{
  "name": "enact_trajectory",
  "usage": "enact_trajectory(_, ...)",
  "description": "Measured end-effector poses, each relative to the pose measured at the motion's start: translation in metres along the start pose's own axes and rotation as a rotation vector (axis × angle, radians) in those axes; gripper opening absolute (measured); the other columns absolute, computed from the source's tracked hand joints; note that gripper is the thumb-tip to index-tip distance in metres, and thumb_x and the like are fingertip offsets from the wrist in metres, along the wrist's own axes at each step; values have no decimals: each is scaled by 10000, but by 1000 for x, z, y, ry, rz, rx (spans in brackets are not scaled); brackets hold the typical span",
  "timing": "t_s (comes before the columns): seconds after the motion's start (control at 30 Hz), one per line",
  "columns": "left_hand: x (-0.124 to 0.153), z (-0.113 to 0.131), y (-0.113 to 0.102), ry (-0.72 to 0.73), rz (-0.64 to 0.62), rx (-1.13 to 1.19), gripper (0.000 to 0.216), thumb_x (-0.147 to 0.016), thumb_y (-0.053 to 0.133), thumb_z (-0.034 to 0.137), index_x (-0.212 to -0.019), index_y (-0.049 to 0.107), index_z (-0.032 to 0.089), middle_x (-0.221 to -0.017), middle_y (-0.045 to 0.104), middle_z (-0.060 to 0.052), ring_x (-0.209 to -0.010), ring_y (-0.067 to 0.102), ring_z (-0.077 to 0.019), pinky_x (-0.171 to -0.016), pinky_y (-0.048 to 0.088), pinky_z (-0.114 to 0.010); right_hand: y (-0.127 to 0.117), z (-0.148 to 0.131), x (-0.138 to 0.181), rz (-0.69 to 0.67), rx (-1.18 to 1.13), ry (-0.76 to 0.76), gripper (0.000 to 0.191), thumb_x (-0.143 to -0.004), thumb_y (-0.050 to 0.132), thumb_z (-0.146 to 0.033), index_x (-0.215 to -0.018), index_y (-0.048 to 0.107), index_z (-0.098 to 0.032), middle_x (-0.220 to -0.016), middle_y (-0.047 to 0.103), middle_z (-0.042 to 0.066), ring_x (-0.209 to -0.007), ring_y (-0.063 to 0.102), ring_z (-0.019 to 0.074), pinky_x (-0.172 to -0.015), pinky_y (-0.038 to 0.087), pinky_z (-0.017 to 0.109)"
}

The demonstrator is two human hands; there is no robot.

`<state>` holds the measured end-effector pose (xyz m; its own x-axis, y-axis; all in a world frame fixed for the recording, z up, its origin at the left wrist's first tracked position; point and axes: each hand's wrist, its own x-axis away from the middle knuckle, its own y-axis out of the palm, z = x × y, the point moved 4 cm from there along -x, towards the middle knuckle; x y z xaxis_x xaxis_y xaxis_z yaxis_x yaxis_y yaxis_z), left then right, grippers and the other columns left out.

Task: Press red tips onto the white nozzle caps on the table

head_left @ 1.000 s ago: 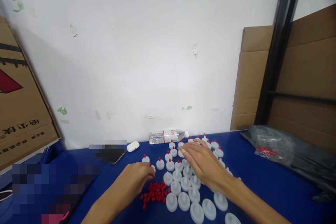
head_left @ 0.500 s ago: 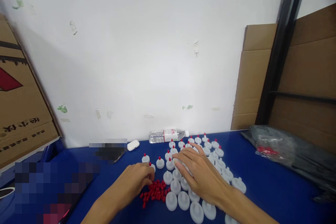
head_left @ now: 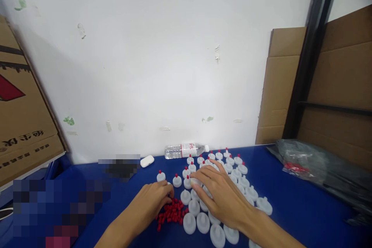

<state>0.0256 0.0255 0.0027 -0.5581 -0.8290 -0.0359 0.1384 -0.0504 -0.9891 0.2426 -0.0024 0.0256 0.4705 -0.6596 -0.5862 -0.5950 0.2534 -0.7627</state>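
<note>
My left hand [head_left: 158,197] is closed at the far edge of a pile of small red caps [head_left: 171,213]. Its fingertips are curled in, and whatever they pinch is hidden. To the right, many white round plastic pieces [head_left: 203,223] with a short nozzle stand on the blue table [head_left: 290,201]. Those at the back wear red caps, while the front ones are bare. Over them reaches my right hand [head_left: 217,190], thumb and fingers closed about a white round piece [head_left: 196,181] that is partly covered. A capped piece [head_left: 177,180] stands between the hands.
A clear water bottle [head_left: 186,150] lies against the wall, with a white case [head_left: 147,161] to its left. Plastic bags with red bits [head_left: 296,167] lie at the right. Cardboard [head_left: 280,85] leans at the back right, and a printed carton [head_left: 26,112] stands at the left.
My left hand has shifted slightly right along the red pile. My right hand has moved a little left and down, still about the white piece.
</note>
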Motion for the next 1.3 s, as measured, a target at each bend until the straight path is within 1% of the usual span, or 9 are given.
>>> enact_trajectory(0.1,-2,3,2,5,26,-23,189,-999,532,110,-1009,669,240,-1023,715,-12,-878,705,-201,-688,399,-265,2,1,1,3,-17,-15,176,-1002,656,-281,-1177,661,-261,-1092,734,14,-1040,683,223,-1217,212,623)
enact_trajectory(0.17,-1,6,0,5,63,-35,159,-1023,508,149,-1048,643,229,-1078,688,-27,-859,697,-202,-692,413,-275,3,1,2,9,-20,-33,190,-973,702,-267,-1158,659,-251,-1084,731,16,-1011,689,223,-1192,285,598)
enact_trajectory(0.27,0,11,-8,-12,146,-48,136,-1035,480,187,-1070,606,222,-1083,663,-35,-823,681,-207,-690,423,-296,4,-1,3,-11,-11,-57,160,-1011,621,-206,-1159,653,-258,-1111,714,28,-995,678,226,-1023,485,490)
enact_trajectory(0.33,1,14,-13,-11,218,-37,125,-1009,500,169,-1046,605,224,-1029,675,-23,-807,685,-208,-675,426,-297,4,-3,4,-40,-24,-76,195,-1040,555,-185,-1197,633,-272,-1159,698,34,-1027,664,231,-932,531,431)
enact_trajectory(0.57,2,17,-10,194,438,14,222,-1048,472,154,-1155,648,240,-1072,751,-26,-925,744,-214,-748,504,-279,2,-9,5,-53,-110,-77,269,-1039,523,-164,-1291,507,-258,-1180,667,52,-1063,647,233,-893,567,399)
enact_trajectory(0.7,3,19,-5,242,456,-34,284,-1062,442,153,-1229,648,255,-1069,737,-44,-853,746,-208,-646,503,-254,3,-8,6,-23,-141,-87,393,-980,631,-149,-1318,465,-261,-1250,641,60,-1158,640,226,-972,565,381)
enact_trajectory(0.8,4,21,-4,253,467,-73,350,-1059,390,124,-1257,647,257,-1054,714,-57,-745,718,-174,-570,468,-228,5,-7,8,-28,-125,-105,391,-976,636,-143,-1312,480,-267,-1206,666,53,-1107,662,224,-922,587,369)
enact_trajectory(1.1,5,27,-7,306,492,-38,397,-1098,379,170,-1431,548,302,-1016,695,-43,-661,660,-126,-555,443,-203,5,-8,8,9,-134,-128,279,-1012,616,-200,-1265,513,-253,-1160,709,63,-1105,674,235,-900,603,382)
enact_trajectory(1.3,8,28,-6,331,566,24,323,-1127,397,301,-1363,616,276,-998,746,-46,-693,704,-143,-561,449,-211,6,-5,8,16,-150,-150,259,-1019,605,-195,-1259,524,-245,-1134,710,61,-1128,665,233,-928,594,382)
